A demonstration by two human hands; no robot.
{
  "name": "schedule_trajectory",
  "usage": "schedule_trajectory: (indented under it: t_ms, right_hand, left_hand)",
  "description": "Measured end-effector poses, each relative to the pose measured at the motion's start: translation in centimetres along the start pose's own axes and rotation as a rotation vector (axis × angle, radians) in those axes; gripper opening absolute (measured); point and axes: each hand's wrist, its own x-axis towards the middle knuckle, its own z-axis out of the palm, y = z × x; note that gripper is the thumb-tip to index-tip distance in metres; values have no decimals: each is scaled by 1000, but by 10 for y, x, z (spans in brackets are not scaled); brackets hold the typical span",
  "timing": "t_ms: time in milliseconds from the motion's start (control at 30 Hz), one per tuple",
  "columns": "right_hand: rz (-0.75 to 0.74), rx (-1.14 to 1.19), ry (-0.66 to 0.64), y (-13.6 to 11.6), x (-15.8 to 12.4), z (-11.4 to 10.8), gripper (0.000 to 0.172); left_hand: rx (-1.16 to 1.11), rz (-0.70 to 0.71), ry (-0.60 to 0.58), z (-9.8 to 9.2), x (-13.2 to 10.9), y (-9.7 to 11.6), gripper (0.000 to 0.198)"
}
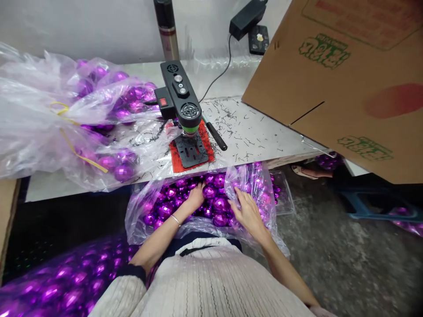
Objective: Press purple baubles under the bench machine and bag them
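Observation:
Shiny purple disco-ball ornaments (220, 203) fill a clear plastic bag (188, 225) in front of my body, below the bench edge. My left hand (197, 196), with a bangle on its wrist, reaches down among the ornaments. Its fingertips are hidden between them, so what they hold does not show. My right hand (247, 213) rests against the bag's right side, fingers stretched out and thumb apart, touching the plastic and the ornaments under it. Above the bag, a black press-like machine (181, 94) stands on a red mat (176, 160).
A tied plastic bag of purple ornaments (124, 171) lies on the bench's left. Black bits litter the white benchtop (238, 123). A cardboard box (330, 88) overhangs the right. More purple ornaments (66, 277) sit at lower left, and a blue stool (380, 211) stands at right.

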Motion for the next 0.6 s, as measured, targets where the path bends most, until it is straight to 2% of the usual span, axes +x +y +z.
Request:
schedule_trajectory:
  t_ms: [100,233,300,400,500,533,600]
  right_hand:
    - [12,211,67,-3,2,-2,43]
    - [156,526,285,-25,8,-1,43]
    - [255,696,359,-41,19,-2,46]
    - [389,957,416,-64,41,-9,48]
    - [452,1188,457,-80,62,-16,45]
    - [456,1246,466,-83,68,-19,44]
    - [460,1330,451,-85,78,-23,40]
  left_hand:
    - [-33,-9,11,13,7,5,39]
    - [-79,22,-1,10,11,1,34]
    - [-102,84,-26,0,9,-2,40]
    - [-109,187,-109,-26,-7,-6,47]
    - [49,150,-176,-56,-37,-11,41]
    - [121,107,-154,-65,-48,-10,41]
    - [203,62,-38,-74,-65,-3,41]
